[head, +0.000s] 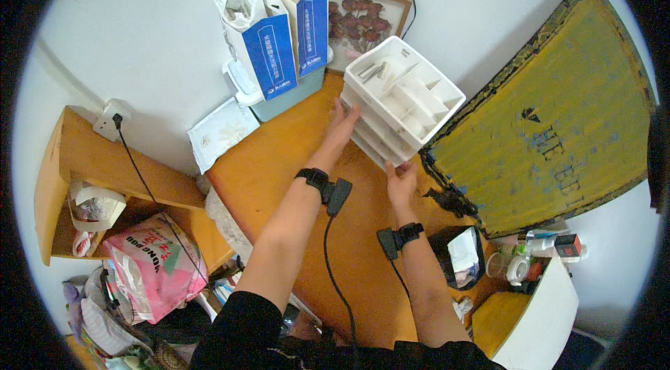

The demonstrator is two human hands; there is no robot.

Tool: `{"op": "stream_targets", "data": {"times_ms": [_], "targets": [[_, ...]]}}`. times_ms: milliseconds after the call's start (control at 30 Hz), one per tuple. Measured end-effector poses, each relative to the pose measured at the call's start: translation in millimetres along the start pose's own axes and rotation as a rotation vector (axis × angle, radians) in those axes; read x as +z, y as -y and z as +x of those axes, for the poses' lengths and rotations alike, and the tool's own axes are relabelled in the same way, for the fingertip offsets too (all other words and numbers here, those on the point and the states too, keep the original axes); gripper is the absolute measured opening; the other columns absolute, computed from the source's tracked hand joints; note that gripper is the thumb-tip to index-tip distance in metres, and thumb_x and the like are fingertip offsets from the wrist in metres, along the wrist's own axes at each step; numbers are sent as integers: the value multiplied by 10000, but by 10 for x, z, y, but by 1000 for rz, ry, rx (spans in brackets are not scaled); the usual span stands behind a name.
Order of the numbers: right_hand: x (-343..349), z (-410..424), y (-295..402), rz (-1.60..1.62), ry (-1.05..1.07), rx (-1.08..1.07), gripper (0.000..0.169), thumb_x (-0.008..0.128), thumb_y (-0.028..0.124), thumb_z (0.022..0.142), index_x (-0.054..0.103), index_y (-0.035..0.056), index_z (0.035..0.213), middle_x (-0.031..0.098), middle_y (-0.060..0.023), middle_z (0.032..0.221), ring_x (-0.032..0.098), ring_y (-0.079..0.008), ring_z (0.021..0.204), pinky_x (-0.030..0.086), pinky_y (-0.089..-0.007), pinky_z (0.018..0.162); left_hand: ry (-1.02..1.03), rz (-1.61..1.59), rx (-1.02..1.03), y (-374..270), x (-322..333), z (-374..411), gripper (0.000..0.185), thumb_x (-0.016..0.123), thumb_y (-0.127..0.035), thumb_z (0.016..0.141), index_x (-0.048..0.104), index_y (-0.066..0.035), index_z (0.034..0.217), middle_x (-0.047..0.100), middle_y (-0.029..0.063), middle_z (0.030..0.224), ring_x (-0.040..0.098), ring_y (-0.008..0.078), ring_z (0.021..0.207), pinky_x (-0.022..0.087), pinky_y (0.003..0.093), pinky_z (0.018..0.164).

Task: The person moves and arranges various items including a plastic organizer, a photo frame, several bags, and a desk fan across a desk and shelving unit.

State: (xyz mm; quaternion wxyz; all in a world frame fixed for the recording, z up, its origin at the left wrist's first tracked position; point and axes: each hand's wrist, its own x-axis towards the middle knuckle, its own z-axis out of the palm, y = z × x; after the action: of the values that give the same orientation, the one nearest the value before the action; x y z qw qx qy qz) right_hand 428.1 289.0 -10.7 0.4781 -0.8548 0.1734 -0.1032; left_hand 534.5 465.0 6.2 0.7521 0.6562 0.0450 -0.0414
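Observation:
A white plastic drawer organizer (382, 124) with a compartmented top tray (405, 92) stands at the back of an orange wooden desk (272, 176). Several small metal-looking pieces lie in the tray's left compartment. My left hand (343, 124) rests with its fingers against the organizer's left side. At the lower front corner, my right hand (402, 181) has its fingers and thumb on the organizer's edge. Both wrists wear black straps with small cabled devices. The undersides of the fingers are partly hidden.
Blue and white paper bags (269, 53) stand on a green box (293, 97), beside a white packet (222, 132). Framed dried roses (361, 19) lean behind. A large yellow-green painted panel (544, 124) leans at right, above a black bin (463, 260). A wooden shelf (131, 160) is at left.

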Motion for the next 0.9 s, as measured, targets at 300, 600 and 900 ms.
{"op": "stream_targets", "data": {"times_ms": [300,600,900], "targets": [[85,331,-127,56,-153,-100,368,722,193,778,459,-12,933,559,-107,772,551,-220,705,460,-352,661,9,-62,-75,-86,220,289,873,554,-476,871,57,-68,1461,224,219,1458,327,351,1294,424,457,935],[19,443,-244,169,-166,-146,346,722,223,792,437,40,861,499,-60,753,508,-178,693,446,-321,659,-29,-56,-85,-59,295,287,922,600,-475,844,39,-92,1467,314,200,1424,459,317,1189,505,397,809],[79,384,-351,82,-174,-257,316,709,213,801,446,39,830,462,-57,726,479,-178,652,433,-325,619,62,12,-98,-143,131,330,956,642,-461,818,37,-110,1469,304,196,1434,467,318,1187,519,395,796]]}}
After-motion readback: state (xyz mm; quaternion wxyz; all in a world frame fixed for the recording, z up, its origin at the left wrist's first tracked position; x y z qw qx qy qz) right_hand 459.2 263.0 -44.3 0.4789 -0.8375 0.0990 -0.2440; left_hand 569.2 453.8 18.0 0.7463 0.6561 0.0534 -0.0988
